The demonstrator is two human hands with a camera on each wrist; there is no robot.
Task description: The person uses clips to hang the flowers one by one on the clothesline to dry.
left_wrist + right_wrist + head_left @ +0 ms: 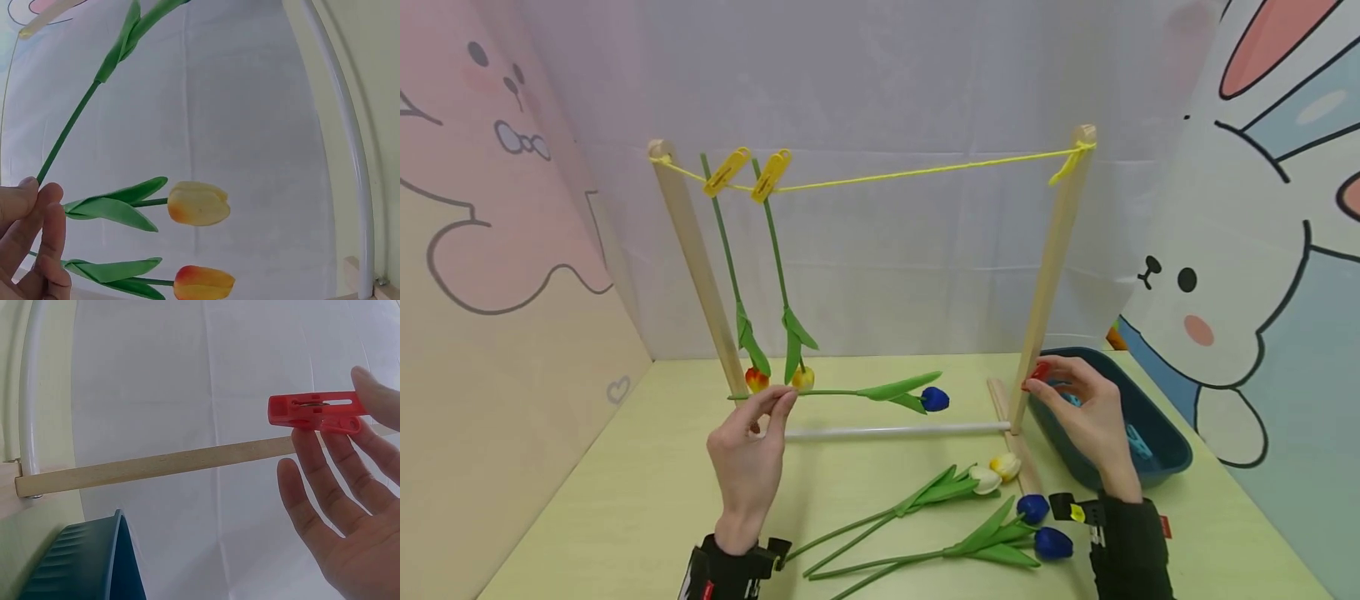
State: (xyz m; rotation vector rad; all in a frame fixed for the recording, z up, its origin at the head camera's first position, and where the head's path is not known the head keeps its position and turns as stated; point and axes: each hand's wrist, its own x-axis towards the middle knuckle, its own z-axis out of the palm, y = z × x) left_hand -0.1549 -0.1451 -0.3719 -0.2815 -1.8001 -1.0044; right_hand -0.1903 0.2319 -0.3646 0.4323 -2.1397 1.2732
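Note:
My left hand [751, 458] pinches the green stem of a blue tulip [935, 399], which lies sideways in the air above the table. In the left wrist view the fingertips [28, 184] grip that stem near its end. A red clothespin [315, 411] is held between thumb and fingers of my right hand [1082, 408], beside the right wooden post [1048, 275]. Two tulips hang head down from the yellow string [917, 171], a red-orange one [757, 379] and a yellow one [803, 380]. Yellow clothespins [771, 175] clip their stems to it.
Below my hands, white tulips [984, 479] and blue tulips [1052, 543] lie on the table [602, 500]. At right stands a dark teal basin [1180, 458] with blue clothespins [1138, 442] inside. A white bar [895, 432] runs low between the right post and the left post [696, 258].

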